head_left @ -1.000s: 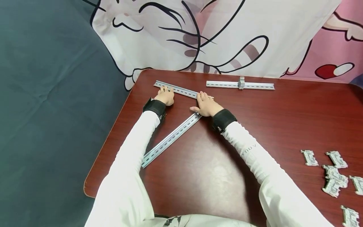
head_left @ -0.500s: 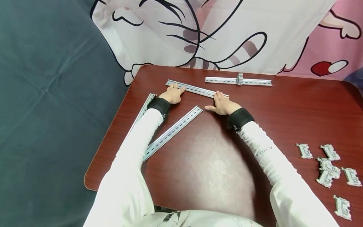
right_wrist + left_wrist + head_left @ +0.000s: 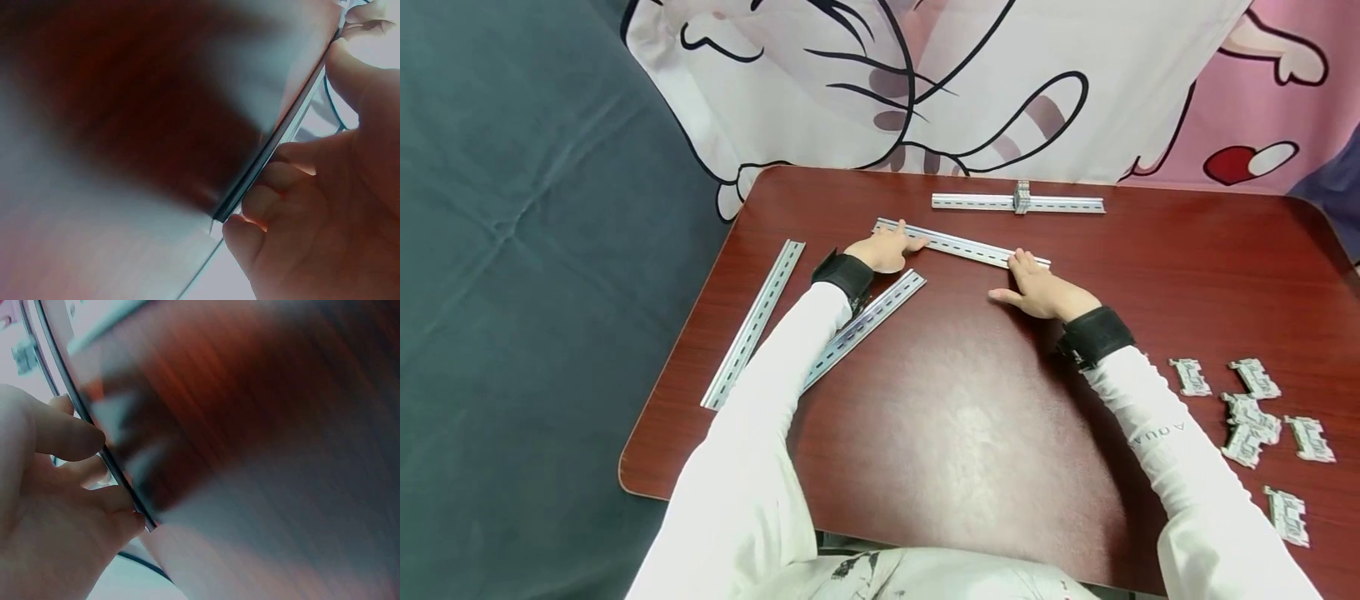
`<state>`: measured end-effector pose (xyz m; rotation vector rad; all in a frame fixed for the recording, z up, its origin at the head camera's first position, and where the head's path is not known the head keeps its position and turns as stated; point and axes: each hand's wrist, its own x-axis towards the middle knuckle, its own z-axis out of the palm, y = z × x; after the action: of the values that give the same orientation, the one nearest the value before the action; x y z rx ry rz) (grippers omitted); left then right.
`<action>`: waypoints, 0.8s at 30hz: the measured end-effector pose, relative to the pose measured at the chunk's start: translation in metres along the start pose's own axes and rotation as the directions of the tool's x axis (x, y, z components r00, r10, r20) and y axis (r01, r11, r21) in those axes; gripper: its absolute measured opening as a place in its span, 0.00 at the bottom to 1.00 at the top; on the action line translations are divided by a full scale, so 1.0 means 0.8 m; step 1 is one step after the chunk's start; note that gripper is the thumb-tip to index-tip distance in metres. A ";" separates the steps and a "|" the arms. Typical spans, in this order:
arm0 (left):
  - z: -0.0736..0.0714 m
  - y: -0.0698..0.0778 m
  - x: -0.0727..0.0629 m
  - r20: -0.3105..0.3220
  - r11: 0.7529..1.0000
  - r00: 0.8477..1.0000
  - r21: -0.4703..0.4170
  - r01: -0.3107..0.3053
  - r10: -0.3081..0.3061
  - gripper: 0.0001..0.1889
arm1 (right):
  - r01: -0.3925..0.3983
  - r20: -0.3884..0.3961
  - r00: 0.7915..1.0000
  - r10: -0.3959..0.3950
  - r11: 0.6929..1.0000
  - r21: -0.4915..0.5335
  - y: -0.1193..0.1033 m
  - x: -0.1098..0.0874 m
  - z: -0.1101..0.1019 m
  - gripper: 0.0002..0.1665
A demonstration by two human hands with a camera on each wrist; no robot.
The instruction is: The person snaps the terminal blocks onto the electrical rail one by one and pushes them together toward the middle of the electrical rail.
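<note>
one rail (image 3: 964,247) i see, left hand (image 3: 882,251) and right hand (image 3: 1042,290) apart, fingers resting on it, room before the table's far edge (image 3: 842,173).

Slotted rail (image 3: 964,245), partly out of sight beneath fingers (image 3: 1022,260) (tabletop (image 3: 281,425) blurry from both wrists)

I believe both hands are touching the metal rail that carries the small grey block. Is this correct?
Not that one: in the head view, the left hand and the right hand touch a bare rail; the small grey block sits on the far rail.
</note>
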<state>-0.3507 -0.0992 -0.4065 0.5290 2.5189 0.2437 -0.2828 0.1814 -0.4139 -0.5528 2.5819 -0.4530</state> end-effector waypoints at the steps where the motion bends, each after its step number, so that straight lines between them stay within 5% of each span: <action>1: 0.001 0.006 0.001 0.006 1.000 1.000 0.011 -0.010 0.010 0.35 | -0.002 -0.008 1.000 0.002 1.000 0.005 0.005 -0.007 0.000 0.50; 15: 0.022 0.108 0.000 0.040 0.965 0.990 0.220 -0.143 0.137 0.31 | -0.109 -0.127 0.987 0.103 0.993 -0.042 0.072 -0.087 0.002 0.43; 24: 0.060 0.153 -0.025 0.026 0.936 0.995 0.337 -0.097 0.094 0.32 | -0.127 -0.151 0.980 0.126 0.992 -0.002 0.090 -0.117 0.010 0.45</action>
<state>-0.2697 0.0064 -0.4025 0.7859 2.5402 -0.1628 -0.2242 0.2848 -0.4151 -0.3673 2.7459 -0.4528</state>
